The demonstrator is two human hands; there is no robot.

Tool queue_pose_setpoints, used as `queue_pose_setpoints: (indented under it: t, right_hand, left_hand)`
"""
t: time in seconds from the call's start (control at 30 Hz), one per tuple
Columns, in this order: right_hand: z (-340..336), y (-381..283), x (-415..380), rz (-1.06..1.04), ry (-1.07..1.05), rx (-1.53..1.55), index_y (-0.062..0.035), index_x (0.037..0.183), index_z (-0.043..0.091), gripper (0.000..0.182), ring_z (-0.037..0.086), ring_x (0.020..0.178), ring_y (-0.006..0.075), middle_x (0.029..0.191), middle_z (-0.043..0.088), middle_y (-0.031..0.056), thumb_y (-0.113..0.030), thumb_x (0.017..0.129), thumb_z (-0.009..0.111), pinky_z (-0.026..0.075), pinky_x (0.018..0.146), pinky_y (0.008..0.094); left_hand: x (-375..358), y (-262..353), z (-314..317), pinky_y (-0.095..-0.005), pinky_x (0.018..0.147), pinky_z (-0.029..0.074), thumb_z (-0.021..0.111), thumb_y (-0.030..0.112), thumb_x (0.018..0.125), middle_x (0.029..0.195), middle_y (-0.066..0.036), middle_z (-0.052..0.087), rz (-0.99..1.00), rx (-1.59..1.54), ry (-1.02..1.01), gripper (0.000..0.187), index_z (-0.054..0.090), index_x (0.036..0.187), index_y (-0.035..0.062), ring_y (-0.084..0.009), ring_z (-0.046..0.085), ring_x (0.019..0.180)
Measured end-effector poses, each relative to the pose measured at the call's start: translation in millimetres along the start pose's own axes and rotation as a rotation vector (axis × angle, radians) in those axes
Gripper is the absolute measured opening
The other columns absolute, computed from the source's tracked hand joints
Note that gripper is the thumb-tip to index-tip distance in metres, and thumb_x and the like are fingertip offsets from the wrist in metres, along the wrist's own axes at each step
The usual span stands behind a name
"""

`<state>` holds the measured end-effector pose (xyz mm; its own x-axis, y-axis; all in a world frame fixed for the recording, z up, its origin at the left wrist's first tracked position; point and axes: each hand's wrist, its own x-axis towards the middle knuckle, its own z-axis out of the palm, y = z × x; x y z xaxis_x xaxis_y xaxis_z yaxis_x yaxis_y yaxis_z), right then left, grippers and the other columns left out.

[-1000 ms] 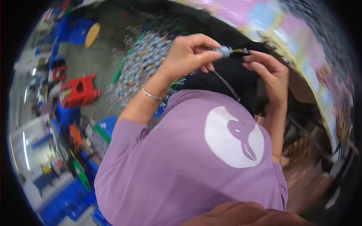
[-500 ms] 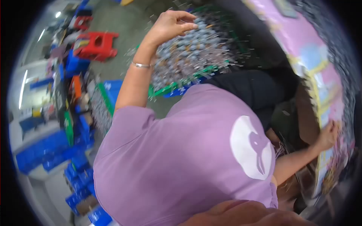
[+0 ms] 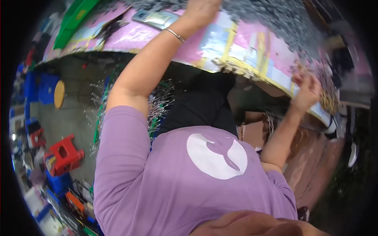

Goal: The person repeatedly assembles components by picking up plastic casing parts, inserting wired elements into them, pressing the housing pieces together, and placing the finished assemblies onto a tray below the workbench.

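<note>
Grey parts pile [image 3: 283, 15] on pink-covered counter [image 3: 252, 51] — left hand [image 3: 201, 10] reaches into it, grip can't tell. Right hand [image 3: 307, 91] loosely curled at counter edge — holding nothing visible.

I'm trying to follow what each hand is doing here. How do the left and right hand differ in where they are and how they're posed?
The left hand reaches far out on a straight arm onto the pile of small grey parts; the right hand stays nearer, on a bent arm, at the edge of the pink table cover. The left wrist bears a bracelet; the right shows none. Both are bare.
</note>
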<state>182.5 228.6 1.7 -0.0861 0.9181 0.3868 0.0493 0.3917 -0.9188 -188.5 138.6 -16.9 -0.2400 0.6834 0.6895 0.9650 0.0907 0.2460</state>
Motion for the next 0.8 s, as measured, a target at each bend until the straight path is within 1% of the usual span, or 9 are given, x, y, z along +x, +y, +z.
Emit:
queue_pose_setpoints:
  t: [0.13,0.2,0.3,0.4,0.43,0.5,0.63,0.7,0.8]
  right_hand:
    - [8.9,0.2,-59.0,0.227,-0.241,0.108,0.0035,0.102,0.066,0.014,0.069,0.072,0.0144,0.082,0.069,0.0084,-0.002,0.090,0.071,0.058,0.068,0.0263]
    - [1.5,0.2,-71.5,0.248,-0.119,0.239,0.0055,0.109,0.060,0.024,0.071,0.072,0.0185,0.086,0.070,0.0136,0.000,0.089,0.071,0.061,0.068,0.0293]
    - [-12.5,4.7,-82.4,0.568,-0.024,0.629,0.0053,0.115,0.056,0.030,0.072,0.074,0.0212,0.090,0.071,0.0172,0.001,0.089,0.071,0.062,0.070,0.0315]
    - [-6.8,-7.2,-98.0,0.730,-0.309,0.579,0.0055,0.109,0.062,0.024,0.072,0.079,0.0196,0.093,0.071,0.0159,-0.002,0.088,0.071,0.062,0.071,0.0311]
    - [-5.1,-9.6,-96.3,0.711,-0.343,0.564,0.0052,0.107,0.063,0.022,0.071,0.077,0.0190,0.092,0.071,0.0152,-0.003,0.088,0.072,0.062,0.070,0.0306]
    - [2.4,-8.4,-84.3,0.678,-0.415,0.534,0.0044,0.103,0.065,0.019,0.071,0.074,0.0176,0.091,0.071,0.0136,-0.005,0.088,0.072,0.061,0.068,0.0296]
    - [30.4,-5.2,-44.2,0.571,-0.344,0.553,0.0025,0.100,0.067,0.017,0.069,0.071,0.0158,0.091,0.072,0.0104,-0.007,0.087,0.073,0.059,0.066,0.0287]
    - [53.9,-7.7,-29.0,0.499,-0.414,0.556,0.0018,0.100,0.068,0.017,0.069,0.071,0.0155,0.091,0.072,0.0094,-0.007,0.087,0.074,0.058,0.066,0.0286]
    - [76.4,-10.7,-20.2,0.601,-0.658,0.499,0.0018,0.099,0.067,0.016,0.069,0.072,0.0155,0.091,0.072,0.0094,-0.007,0.087,0.074,0.058,0.066,0.0280]
  left_hand:
    - [1.4,-3.6,15.1,-0.0504,0.067,0.052,0.059,0.011,0.082,0.087,-0.018,0.064,0.042,0.114,-0.160,0.009,0.065,0.088,0.0068,-0.0383,0.066,0.079]
    - [-3.8,3.3,10.4,-0.0505,0.067,0.053,0.058,0.010,0.081,0.086,-0.019,0.064,0.144,0.070,-0.005,0.009,0.064,0.087,0.0068,-0.0411,0.065,0.076]
    - [-11.2,15.3,-5.7,-0.0429,0.062,0.055,0.062,0.010,0.086,0.091,-0.018,0.069,0.161,0.154,-0.022,0.019,0.068,0.101,0.0022,-0.0323,0.069,0.073]
    - [-23.1,31.3,-11.9,-0.0453,0.074,0.054,0.067,0.017,0.088,0.093,-0.013,0.067,0.052,-0.018,-0.066,0.016,0.069,0.100,0.0068,-0.0360,0.067,0.086]
    - [-24.7,42.0,-16.8,-0.0372,0.077,0.055,0.070,0.013,0.088,0.096,-0.013,0.069,-0.003,-0.003,-0.110,0.015,0.069,0.101,0.0048,-0.0282,0.070,0.087]
    - [-33.1,49.1,-18.9,-0.0394,0.076,0.053,0.069,0.013,0.088,0.092,-0.013,0.065,0.011,-0.078,-0.101,0.011,0.068,0.096,0.0051,-0.0296,0.067,0.084]
    - [-49.5,54.3,-17.6,-0.0397,0.073,0.051,0.071,0.018,0.086,0.091,-0.010,0.064,0.057,-0.125,-0.210,0.013,0.070,0.093,0.0064,-0.0270,0.065,0.080]
    - [-45.9,55.1,-21.9,-0.0381,0.075,0.052,0.075,0.022,0.083,0.093,-0.009,0.064,-0.042,-0.118,-0.230,0.021,0.070,0.098,0.0071,-0.0256,0.065,0.078]
    - [-37.6,56.5,-18.9,-0.0428,0.080,0.054,0.074,0.022,0.082,0.101,-0.012,0.064,-0.143,-0.211,-0.157,0.028,0.069,0.106,0.0088,-0.0320,0.066,0.089]
